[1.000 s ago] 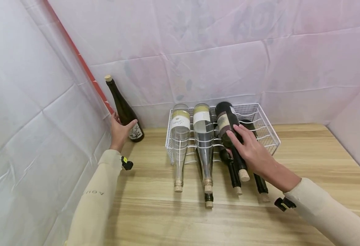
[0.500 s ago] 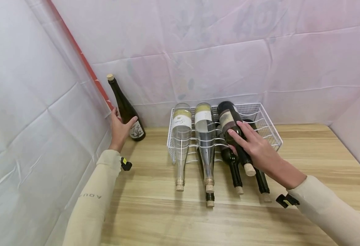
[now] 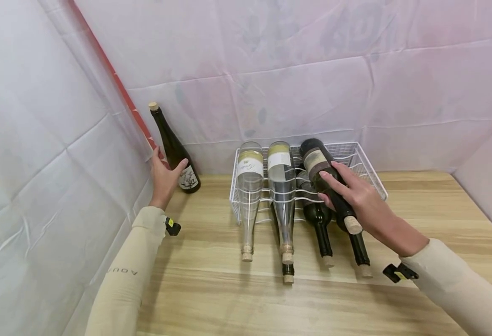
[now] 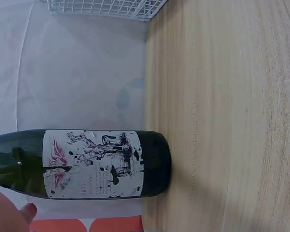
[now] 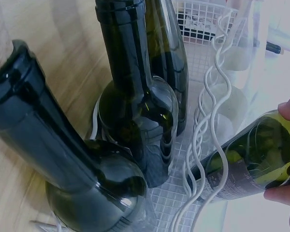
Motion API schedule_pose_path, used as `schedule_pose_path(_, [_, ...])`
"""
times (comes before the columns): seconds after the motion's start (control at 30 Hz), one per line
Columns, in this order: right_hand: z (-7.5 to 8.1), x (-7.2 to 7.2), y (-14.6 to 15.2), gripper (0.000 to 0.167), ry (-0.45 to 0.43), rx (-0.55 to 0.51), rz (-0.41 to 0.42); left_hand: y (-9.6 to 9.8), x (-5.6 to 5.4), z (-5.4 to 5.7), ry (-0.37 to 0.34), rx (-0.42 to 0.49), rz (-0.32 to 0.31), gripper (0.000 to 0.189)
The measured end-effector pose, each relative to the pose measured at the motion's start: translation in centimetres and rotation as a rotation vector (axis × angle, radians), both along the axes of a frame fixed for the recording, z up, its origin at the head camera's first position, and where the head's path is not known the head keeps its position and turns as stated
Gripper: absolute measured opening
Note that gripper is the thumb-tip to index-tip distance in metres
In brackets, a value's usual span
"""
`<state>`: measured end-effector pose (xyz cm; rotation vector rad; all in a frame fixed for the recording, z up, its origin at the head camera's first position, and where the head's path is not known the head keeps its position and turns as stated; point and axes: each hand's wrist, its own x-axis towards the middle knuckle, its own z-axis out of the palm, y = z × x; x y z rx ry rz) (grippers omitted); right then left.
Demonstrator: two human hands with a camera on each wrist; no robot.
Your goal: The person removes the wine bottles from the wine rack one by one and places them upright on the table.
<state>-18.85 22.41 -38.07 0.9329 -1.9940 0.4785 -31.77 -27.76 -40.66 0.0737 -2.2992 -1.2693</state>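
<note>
- My right hand point(image 3: 357, 199) covers part of the held bottle point(image 3: 317, 167); the right wrist view's right edge cuts that hand off.
- Near the bench's point(image 3: 212, 303) back edge, the upright bottle point(image 3: 173, 148) loses its neck and cork past the left wrist view's left edge, as does most of my left hand point(image 3: 165, 181).
- Under the clear bottle point(image 3: 283, 191), the lower bottle point(image 3: 288, 269) shows little beyond neck and cork.
- The bench's front edge falls below the head view.
- Print on 2 pale labels point(image 3: 250, 166) is too small for me.
</note>
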Motion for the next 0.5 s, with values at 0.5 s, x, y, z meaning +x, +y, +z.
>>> schedule_pose_path(0.5, [1.8, 0.5, 0.2, 0.049, 0.003, -0.065, -0.026, 0.5, 0.4, 0.8, 0.102, -0.013, -0.011, 0.093])
